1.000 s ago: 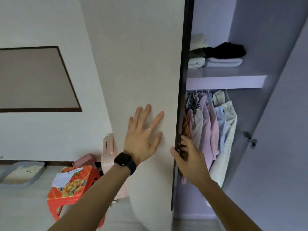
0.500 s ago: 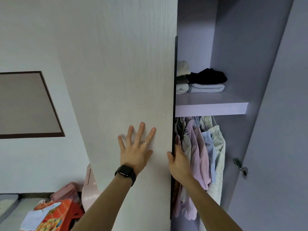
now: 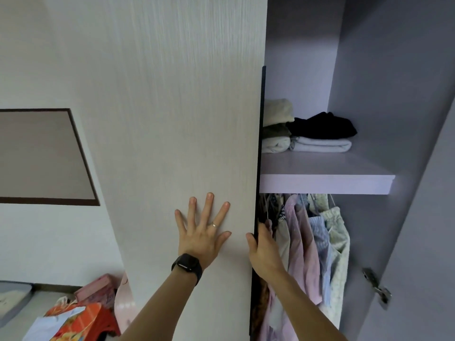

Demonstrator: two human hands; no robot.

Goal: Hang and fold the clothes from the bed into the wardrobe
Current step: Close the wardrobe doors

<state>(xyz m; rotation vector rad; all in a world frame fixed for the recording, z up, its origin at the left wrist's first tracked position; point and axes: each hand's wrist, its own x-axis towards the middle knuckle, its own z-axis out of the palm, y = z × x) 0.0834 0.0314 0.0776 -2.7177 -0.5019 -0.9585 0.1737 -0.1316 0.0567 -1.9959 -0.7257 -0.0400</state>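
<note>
The pale wood-grain wardrobe door (image 3: 177, 119) fills the middle of the view. My left hand (image 3: 203, 232), with a ring and a black watch, presses flat against it with fingers spread. My right hand (image 3: 263, 249) grips the door's dark edge, thumb on the front and fingers behind it. Inside the wardrobe, hanging clothes (image 3: 310, 244) in pink, blue and pale green crowd under a lilac shelf (image 3: 325, 184). Folded clothes (image 3: 307, 130) in cream, black and white lie on that shelf.
The right wardrobe door (image 3: 423, 217) stands open, with a metal hinge (image 3: 376, 286) on it. Low at the left are an orange stool with a printed bag (image 3: 76, 321), a pink item (image 3: 98, 289) and a grey tray (image 3: 12, 299) on the floor.
The view has tilted upward, showing more of the shelf and less of the floor. Both hands stay on the left door, and the gap beside its edge looks much the same.
</note>
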